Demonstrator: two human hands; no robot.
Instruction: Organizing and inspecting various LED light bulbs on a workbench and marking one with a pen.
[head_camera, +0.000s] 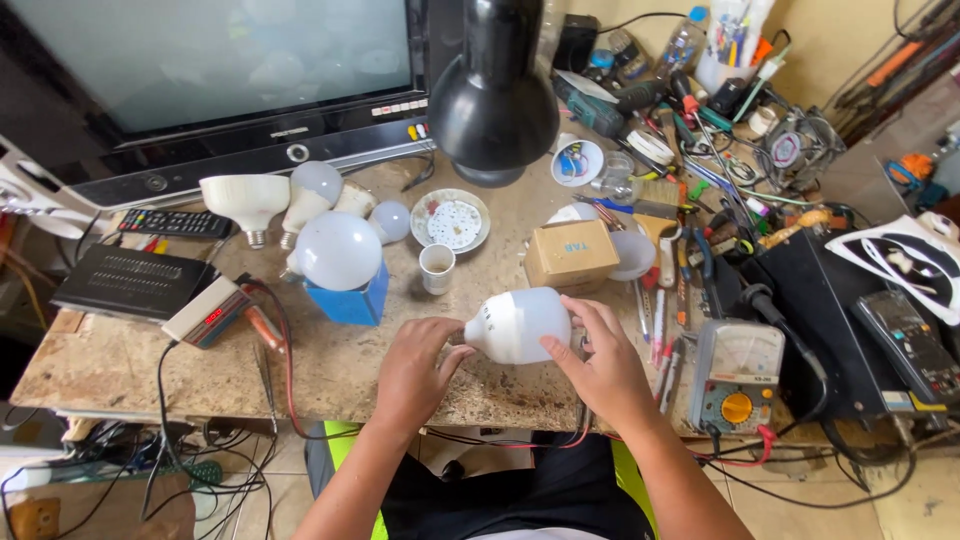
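Note:
A large white bulb (515, 323) lies sideways above the workbench (330, 365), held between both of my hands. My left hand (415, 370) pinches its narrow base end at the left. My right hand (600, 365) wraps around its wide dome end at the right. Just behind the bulb sit a small cardboard box (571, 254) and a little white cup-shaped bulb housing (437, 268).
A big round bulb rests on a blue box (352, 300), with more bulbs (262, 203) behind. A black desk lamp (493, 95) hangs over the bench, a television (215, 80) behind it. An analogue multimeter (735, 377), pens, tools and cables crowd the right side. A set-top box (130, 282) sits left.

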